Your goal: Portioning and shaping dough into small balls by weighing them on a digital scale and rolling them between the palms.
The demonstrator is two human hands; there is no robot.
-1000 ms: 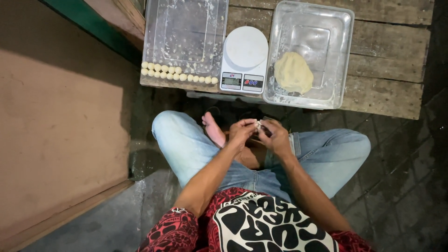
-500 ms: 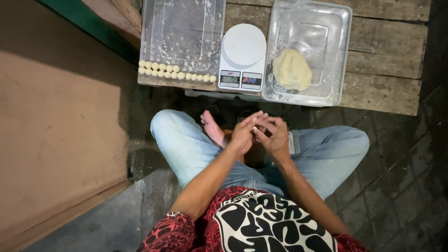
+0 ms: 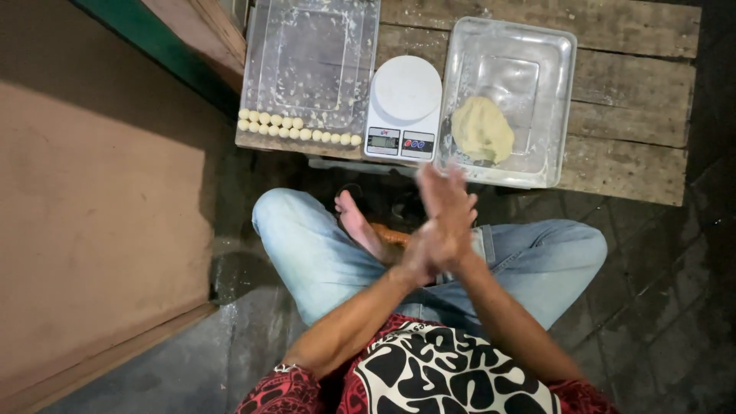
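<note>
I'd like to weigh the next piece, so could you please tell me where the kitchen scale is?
In the head view, the white kitchen scale sits on the wooden table, between the tray with small dough balls on its left and the tray holding the dough lump on its right.

Premises: an informal, home-scale food preparation spot at floor level, not a fitted kitchen. The work surface is a low bench of rough, weathered wooden planks (image 3: 629,115), dusted with flour. Along it stand a clear rectangular plastic tray (image 3: 310,65) at the left end, holding a row of small pale dough balls (image 3: 299,132) along its near edge; a white digital kitchen scale with a round platform (image 3: 404,107) in the middle; and a second clear plastic tray (image 3: 529,92) at the right, holding a pale yellow lump of dough (image 3: 481,129). The floor is dark, worn paving brick (image 3: 659,307). A person sits cross-legged and barefoot on it. A tan wall panel with a green-painted edge (image 3: 100,215) borders the left.
</note>
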